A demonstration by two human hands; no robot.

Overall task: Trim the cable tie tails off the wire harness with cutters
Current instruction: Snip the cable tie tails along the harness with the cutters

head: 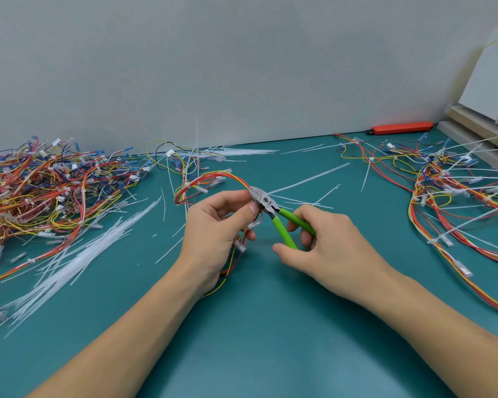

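At centre frame, the left hand (213,228) grips a wire harness (207,182) of thin red, orange and yellow insulated wires, fingers and thumb curled around the bundle. The harness loops up and left of the hand, then trails below the wrist. The right hand (325,248) holds the cutters (270,208), fingers wrapped around the two smooth green handles, which stand slightly apart. The steel cutter head sits against the harness at the left thumb; whether the blades are closed cannot be determined. A translucent white cable tie tail (308,178) extends from the head toward the upper right. The surface is a matte teal mat (256,326). Loose white strips (78,254) lie at lower left. Tangled harness piles occupy the left edge (41,188) and right edge (457,191). A red bar-shaped tool (400,128) lies at upper right against the grey wall (242,67).
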